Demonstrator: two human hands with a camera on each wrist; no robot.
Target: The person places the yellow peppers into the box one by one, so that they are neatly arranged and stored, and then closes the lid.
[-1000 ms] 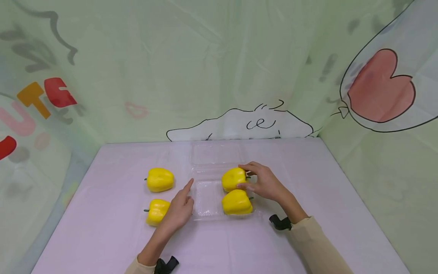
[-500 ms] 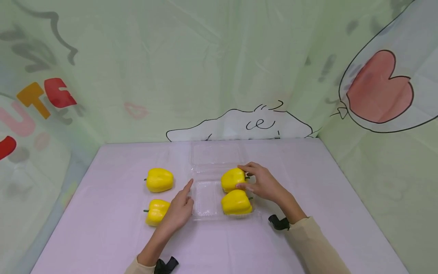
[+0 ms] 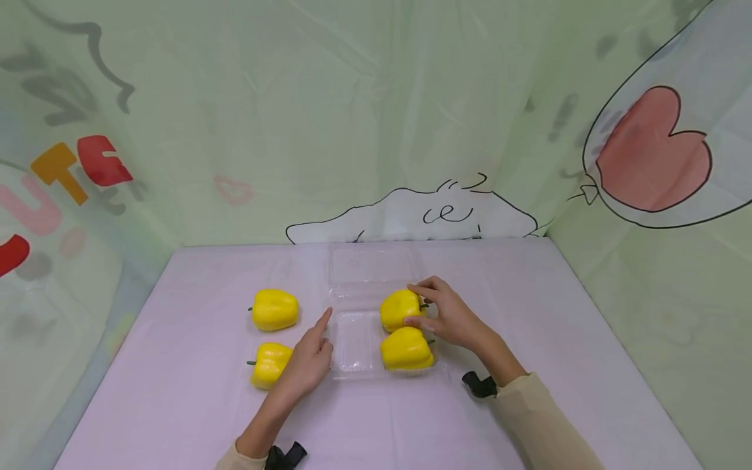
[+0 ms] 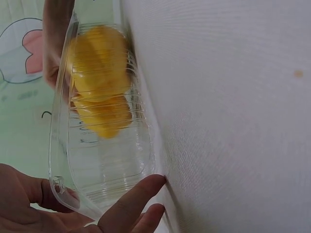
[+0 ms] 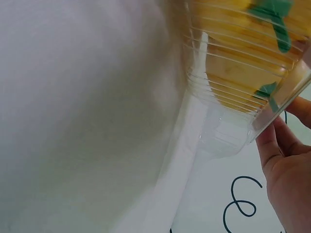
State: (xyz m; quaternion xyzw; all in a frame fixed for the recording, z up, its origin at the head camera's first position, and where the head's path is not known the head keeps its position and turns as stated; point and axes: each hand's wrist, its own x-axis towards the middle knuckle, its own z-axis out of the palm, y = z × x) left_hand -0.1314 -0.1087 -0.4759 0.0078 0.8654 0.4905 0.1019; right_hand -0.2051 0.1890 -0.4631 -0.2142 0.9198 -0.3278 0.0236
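Observation:
A clear plastic clamshell container lies opened in the middle of the table, its lid folded back toward the wall. Two yellow bell peppers sit in its right half, a far one and a near one, green stems pointing right. My right hand grips the far pepper, index finger at its far side and thumb at its near side. With fingers extended, my left hand touches the container's left side; in the left wrist view the thumb is at the rim and the fingertips low by the table.
Two more yellow bell peppers lie left of the container, one at the back and one in front, partly covered by my left hand. A pale cloth covers the table. Printed fabric walls stand around it.

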